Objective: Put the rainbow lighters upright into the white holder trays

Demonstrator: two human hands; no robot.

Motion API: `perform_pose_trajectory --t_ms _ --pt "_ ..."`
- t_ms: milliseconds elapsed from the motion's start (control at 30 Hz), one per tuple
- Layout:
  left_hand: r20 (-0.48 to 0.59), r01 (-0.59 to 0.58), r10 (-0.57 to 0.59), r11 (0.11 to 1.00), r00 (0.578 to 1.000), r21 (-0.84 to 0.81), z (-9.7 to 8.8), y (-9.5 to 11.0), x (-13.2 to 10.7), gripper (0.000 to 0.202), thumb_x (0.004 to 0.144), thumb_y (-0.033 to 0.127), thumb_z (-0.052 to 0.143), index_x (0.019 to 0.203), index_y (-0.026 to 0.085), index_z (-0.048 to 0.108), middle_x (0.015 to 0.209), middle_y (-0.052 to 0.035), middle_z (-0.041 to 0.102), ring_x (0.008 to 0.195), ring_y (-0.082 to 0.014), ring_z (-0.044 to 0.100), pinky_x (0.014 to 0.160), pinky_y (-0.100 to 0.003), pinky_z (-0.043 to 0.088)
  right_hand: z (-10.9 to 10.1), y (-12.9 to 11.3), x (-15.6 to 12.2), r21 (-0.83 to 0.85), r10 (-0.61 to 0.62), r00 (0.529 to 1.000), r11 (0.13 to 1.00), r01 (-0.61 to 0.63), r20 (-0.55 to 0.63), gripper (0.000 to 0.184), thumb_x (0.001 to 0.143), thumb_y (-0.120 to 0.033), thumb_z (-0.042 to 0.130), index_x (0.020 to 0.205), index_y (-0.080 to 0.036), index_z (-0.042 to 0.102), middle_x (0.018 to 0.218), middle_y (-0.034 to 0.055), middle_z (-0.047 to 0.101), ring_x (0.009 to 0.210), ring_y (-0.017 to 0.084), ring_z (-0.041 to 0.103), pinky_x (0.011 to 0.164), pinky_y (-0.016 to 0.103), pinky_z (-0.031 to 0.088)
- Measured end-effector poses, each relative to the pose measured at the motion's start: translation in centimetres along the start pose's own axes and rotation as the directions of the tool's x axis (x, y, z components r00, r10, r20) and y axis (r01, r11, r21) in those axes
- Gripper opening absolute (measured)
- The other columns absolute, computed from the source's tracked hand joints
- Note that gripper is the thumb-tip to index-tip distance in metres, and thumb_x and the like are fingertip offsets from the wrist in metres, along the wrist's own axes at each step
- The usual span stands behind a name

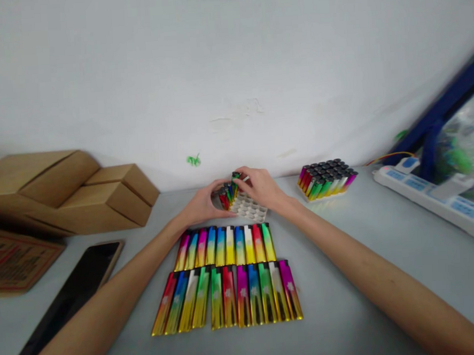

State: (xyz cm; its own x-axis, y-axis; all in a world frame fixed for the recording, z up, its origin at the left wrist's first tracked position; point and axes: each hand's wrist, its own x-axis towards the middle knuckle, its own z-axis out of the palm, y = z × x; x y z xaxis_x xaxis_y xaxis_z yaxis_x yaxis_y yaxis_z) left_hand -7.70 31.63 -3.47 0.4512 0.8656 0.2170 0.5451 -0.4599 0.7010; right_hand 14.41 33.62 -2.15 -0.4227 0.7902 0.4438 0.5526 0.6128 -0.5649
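Note:
A white tray [252,208] with rows of holes sits near the wall, and several lighters [224,198] stand upright in its left end. My left hand [207,205] curls around that end, thumb and fingers on either side of the tray. Between the fingertips of my right hand [260,185] is a green lighter [235,176], held upright over the tray; its lower end is hidden among the others. Closer to me lie two rows of shiny two-tone lighters, a back row [229,246] and a front row [228,297], black tops pointing away from me.
At the right, a full tray of upright lighters [326,180] stands by the wall. Beyond it lies a white power strip [434,195] with plugs. Cardboard boxes [113,198] fill the left side. A dark phone [71,297] lies by my left forearm on the grey table [341,310].

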Motion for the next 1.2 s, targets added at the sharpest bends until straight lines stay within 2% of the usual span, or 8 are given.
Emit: perform_pose_trajectory --t_ms 233,567,667,767,833,900,1067,1200 --pt "-0.017 -0.020 0.021 1.000 1.000 0.010 0.2 -0.6 0.1 0.095 0.056 0.051 0.092 0.136 0.017 0.054 0.134 -0.0124 0.067 0.123 -0.0342 0.063 0.111 -0.049 0.048 -0.1 -1.4 0.3 -0.091 -0.089 0.985 0.990 0.103 0.147 0.024 0.097 -0.017 0.059 0.119 -0.012 0.069 0.109 0.0143 0.077 0.095 0.024 0.072 0.086 0.033 0.049" --pt "-0.006 -0.051 0.051 0.998 0.999 0.023 0.2 -0.6 0.1 0.088 0.058 0.050 0.092 0.133 0.019 0.056 0.133 -0.0112 0.067 0.122 -0.0326 0.063 0.111 -0.048 0.047 -1.0 -1.1 -0.3 0.031 -0.162 0.946 0.987 0.159 0.280 0.030 0.089 -0.004 0.057 0.111 -0.017 0.072 0.102 0.0087 0.078 0.086 0.022 0.070 0.082 0.032 0.048" --pt "-0.004 -0.047 0.047 0.999 0.999 0.024 0.2 -0.6 0.1 0.089 0.058 0.050 0.091 0.132 0.017 0.056 0.130 -0.0120 0.069 0.118 -0.0321 0.064 0.108 -0.047 0.049 -0.8 -1.0 -0.6 -0.002 -0.171 0.943 0.984 0.179 0.286 0.031 0.089 -0.004 0.055 0.113 -0.015 0.071 0.101 0.0107 0.078 0.089 0.024 0.071 0.085 0.034 0.049" --pt "-0.002 -0.048 0.048 0.998 0.999 0.030 0.2 -0.7 0.1 0.092 0.058 0.053 0.091 0.134 0.016 0.056 0.130 -0.0127 0.069 0.118 -0.0325 0.065 0.108 -0.046 0.049 -1.0 -1.1 -1.3 -0.052 -0.144 0.968 0.986 0.158 0.207 0.034 0.090 -0.007 0.056 0.121 -0.014 0.068 0.109 0.0144 0.076 0.099 0.027 0.069 0.095 0.041 0.048" --pt "-0.016 -0.043 0.044 0.998 0.999 0.050 0.2 -0.8 0.2 0.096 0.057 0.055 0.091 0.137 0.016 0.055 0.134 -0.0131 0.067 0.120 -0.0333 0.064 0.110 -0.045 0.048 -1.6 -1.2 -2.3 -0.070 -0.090 0.988 0.993 0.099 0.128 0.038 0.091 -0.011 0.057 0.129 -0.014 0.063 0.118 0.0161 0.073 0.103 0.026 0.068 0.097 0.042 0.048" --pt "-0.027 -0.033 0.035 0.997 0.999 0.066 0.2 -1.0 0.2 0.099 0.056 0.057 0.090 0.138 0.016 0.054 0.138 -0.0132 0.065 0.122 -0.0340 0.062 0.111 -0.045 0.047 -2.8 -1.4 -3.7 -0.067 -0.034 0.995 0.997 0.040 0.089 0.037 0.093 -0.014 0.056 0.129 -0.015 0.061 0.117 0.0144 0.072 0.096 0.023 0.068 0.091 0.039 0.051" --pt "-0.016 -0.038 0.039 0.996 0.999 0.080 0.4 -1.3 0.3 0.096 0.056 0.059 0.089 0.136 0.015 0.057 0.134 -0.0117 0.067 0.120 -0.0339 0.063 0.109 -0.044 0.048 -6.1 -3.3 -9.0 -0.049 0.082 0.982 0.996 -0.075 0.168 0.009 0.092 -0.016 0.060 0.099 -0.019 0.065 0.094 0.0055 0.071 0.071 0.016 0.065 0.072 0.032 0.051" --pt "-0.010 -0.035 0.036 0.995 0.999 0.095 0.3 -1.1 0.3 0.094 0.058 0.060 0.088 0.135 0.016 0.057 0.131 -0.0110 0.068 0.118 -0.0327 0.064 0.107 -0.044 0.049 -7.3 -5.4 -13.8 -0.035 0.210 0.950 0.978 -0.207 0.230 0.009 0.092 -0.028 0.066 0.098 -0.021 0.063 0.087 0.0034 0.067 0.074 0.018 0.064 0.069 0.031 0.051"
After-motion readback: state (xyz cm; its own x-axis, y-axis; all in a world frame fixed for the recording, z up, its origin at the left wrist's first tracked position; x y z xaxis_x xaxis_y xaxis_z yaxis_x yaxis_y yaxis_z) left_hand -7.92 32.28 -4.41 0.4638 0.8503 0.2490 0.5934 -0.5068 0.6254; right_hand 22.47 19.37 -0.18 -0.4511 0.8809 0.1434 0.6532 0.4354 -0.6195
